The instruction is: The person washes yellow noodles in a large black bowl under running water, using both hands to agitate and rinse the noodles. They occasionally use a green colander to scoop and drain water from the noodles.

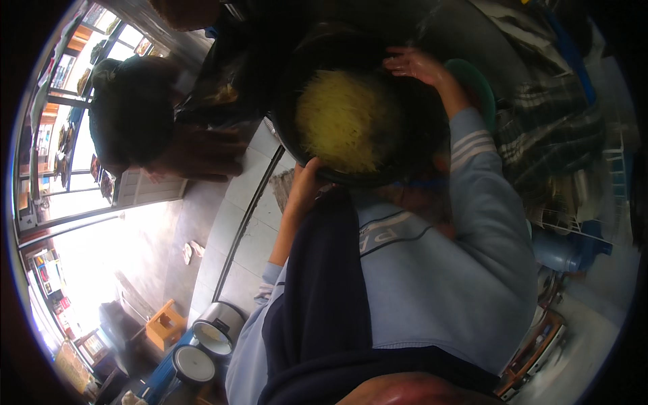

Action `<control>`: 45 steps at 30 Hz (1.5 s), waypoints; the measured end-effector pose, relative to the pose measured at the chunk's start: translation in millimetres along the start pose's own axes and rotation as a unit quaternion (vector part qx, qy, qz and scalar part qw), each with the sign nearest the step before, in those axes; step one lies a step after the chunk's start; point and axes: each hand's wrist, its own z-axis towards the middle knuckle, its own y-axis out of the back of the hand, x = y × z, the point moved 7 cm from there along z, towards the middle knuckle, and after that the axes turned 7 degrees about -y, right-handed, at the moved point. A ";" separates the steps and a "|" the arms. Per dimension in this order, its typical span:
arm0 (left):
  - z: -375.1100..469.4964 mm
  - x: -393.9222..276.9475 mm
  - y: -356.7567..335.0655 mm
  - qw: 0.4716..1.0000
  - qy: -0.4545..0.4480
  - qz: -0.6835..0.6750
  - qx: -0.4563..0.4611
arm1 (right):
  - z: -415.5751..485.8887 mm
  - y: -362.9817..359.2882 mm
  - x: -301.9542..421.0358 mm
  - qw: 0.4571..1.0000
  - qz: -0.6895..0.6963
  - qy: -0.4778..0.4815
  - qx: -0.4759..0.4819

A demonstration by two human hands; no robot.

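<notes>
A wide black basin (405,157) is tilted in front of me. A heap of thin, pale yellow shreds of food (341,121) lies in its left part, slightly blurred. My left hand (307,179) grips the basin's near-left rim, thumb over the edge. My right hand (414,66) is held over the basin's far-right side, fingers apart, with nothing in it. Just beyond my right wrist sits a green bowl (488,93), partly hidden by my sleeve. Deep shade hides the basin's far side.
Another person (134,111) is at the left, near a bright shopfront. A rice cooker with its lid up (217,329) and an orange plastic stool (164,324) stand lower left. Slippers (188,253) lie on the floor. A blue water jug (562,250) is at the right.
</notes>
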 end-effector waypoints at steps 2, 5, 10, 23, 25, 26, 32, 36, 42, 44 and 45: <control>-0.4 0.0 -0.2 1.000 -0.001 -0.008 -0.010 | -4.8 -0.4 5.5 0.999 -0.021 0.021 -0.032; -1.8 -1.2 -2.4 1.000 -0.004 -0.028 0.002 | -9.9 -2.6 11.3 0.986 -0.123 0.016 -0.111; -2.3 2.6 3.9 0.999 0.029 -0.007 -0.017 | -11.9 -18.8 29.4 0.881 -0.414 0.110 -0.200; -4.3 -6.1 -1.7 1.000 -0.013 -0.012 0.022 | -29.5 -51.7 10.1 0.962 -0.237 0.085 -0.108; -4.3 -7.0 -3.7 1.000 -0.002 -0.004 0.025 | -24.7 -55.0 16.6 0.957 -0.253 0.115 -0.085; -5.0 -7.4 -3.5 1.000 0.010 0.007 0.014 | -20.5 -49.0 23.2 0.944 -0.278 0.141 -0.110; -12.4 -24.0 -9.6 0.993 0.024 0.107 0.041 | 2.2 24.5 39.0 0.745 -0.507 0.199 -0.386; -7.1 -29.6 16.3 0.977 -0.023 0.197 -0.082 | 4.9 26.6 19.4 0.730 -0.527 0.246 -0.359; 21.8 -67.0 43.0 0.935 -0.197 0.222 -0.192 | -17.8 25.3 -14.8 0.789 -0.473 0.127 -0.371; 33.8 -92.0 37.1 0.936 -0.232 0.201 -0.173 | -22.4 24.7 -32.8 0.732 -0.563 0.088 -0.375; 35.9 -109.0 32.5 0.926 -0.247 0.232 -0.169 | -24.3 25.2 -41.1 0.693 -0.604 0.089 -0.383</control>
